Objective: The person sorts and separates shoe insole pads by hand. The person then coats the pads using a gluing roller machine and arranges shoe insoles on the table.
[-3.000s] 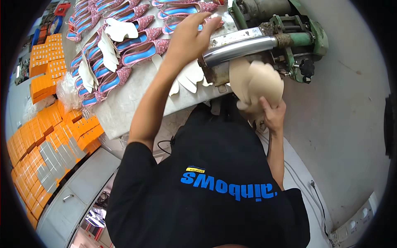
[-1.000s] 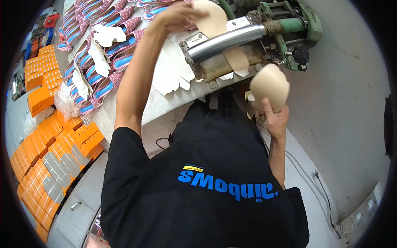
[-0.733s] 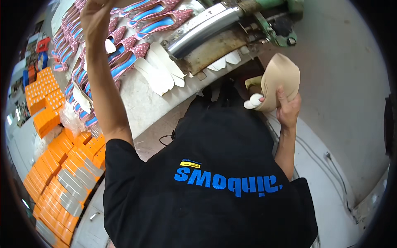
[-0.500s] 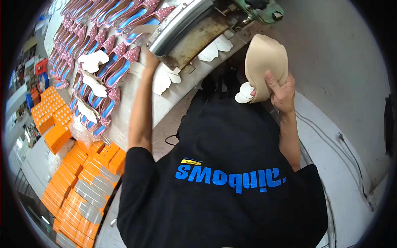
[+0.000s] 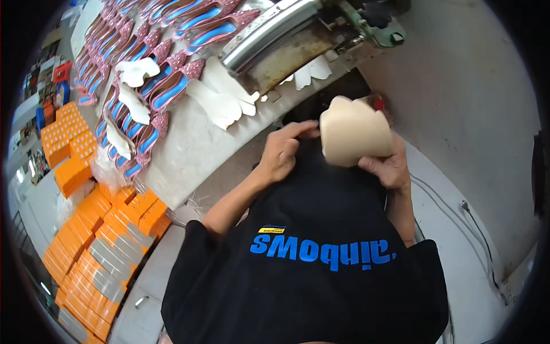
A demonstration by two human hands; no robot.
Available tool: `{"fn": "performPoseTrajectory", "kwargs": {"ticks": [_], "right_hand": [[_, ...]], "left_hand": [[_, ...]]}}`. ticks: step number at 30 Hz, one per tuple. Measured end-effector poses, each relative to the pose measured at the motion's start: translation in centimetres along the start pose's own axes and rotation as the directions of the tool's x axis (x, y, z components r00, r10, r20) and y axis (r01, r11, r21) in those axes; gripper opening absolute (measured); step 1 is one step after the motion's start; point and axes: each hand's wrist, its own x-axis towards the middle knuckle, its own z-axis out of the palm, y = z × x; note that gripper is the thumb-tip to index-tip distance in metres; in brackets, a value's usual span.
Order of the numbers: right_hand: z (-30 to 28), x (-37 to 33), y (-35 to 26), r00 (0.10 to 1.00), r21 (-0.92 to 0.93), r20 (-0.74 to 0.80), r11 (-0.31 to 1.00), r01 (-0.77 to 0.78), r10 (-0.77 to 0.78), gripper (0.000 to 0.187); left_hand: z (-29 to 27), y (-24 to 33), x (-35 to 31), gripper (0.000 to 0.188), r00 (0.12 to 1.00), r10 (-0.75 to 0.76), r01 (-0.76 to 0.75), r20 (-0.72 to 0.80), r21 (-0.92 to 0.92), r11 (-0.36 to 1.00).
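My right hand [image 5: 385,167] holds a curled stack of beige, insole-shaped sheets [image 5: 350,136] in front of my chest, above my black shirt [image 5: 321,269]. My left hand [image 5: 282,153] is beside the stack on its left. Its fingers are half curled and the index fingertip touches the stack's left edge; it holds nothing that I can see. Just beyond both hands runs the edge of the pale worktable [image 5: 195,150].
On the table lie white cut-out pieces [image 5: 220,98] and rows of pink glitter shoes with blue insoles [image 5: 163,86]. A metal roller machine [image 5: 275,28] stands at the back. Orange boxes [image 5: 94,252] are stacked at the lower left. Grey floor with cables [image 5: 475,218] is on the right.
My left hand has come back from the table and the roller to the left edge of the stack. My right hand has kept hold of the stack near my chest.
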Motion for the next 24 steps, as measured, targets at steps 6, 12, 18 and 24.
{"fn": "performPoseTrajectory", "kwargs": {"ticks": [6, 12, 18, 24], "right_hand": [[1.3, 1.8, -1.6, 0.976, -0.009, 0.213, 0.998, 0.054, -0.051, 0.035], [1.0, 5.5, -0.1, 0.95, -0.197, -0.311, 0.975, -0.105, 0.039, 0.028], [1.4, 8.3, 4.1, 0.932, -0.172, -0.356, 0.976, -0.134, 0.065, 0.031], [3.2, 8.1, 2.5, 0.945, -0.177, -0.323, 0.977, -0.116, 0.054, 0.03]], "left_hand": [[-1.0, 12.4, 1.3, 0.025, 0.992, 0.082, -0.099, -0.096, -0.201, 0.975], [-2.7, 12.7, 6.7, 0.019, 0.76, 0.631, -0.423, -0.152, 0.622, 0.659], [-11.0, 10.9, 13.2, 0.031, 0.751, 0.58, -0.165, -0.317, 0.759, 0.629], [-16.6, 7.2, 19.5, 0.066, 0.988, -0.104, 0.029, 0.118, 0.509, 0.86]]}}
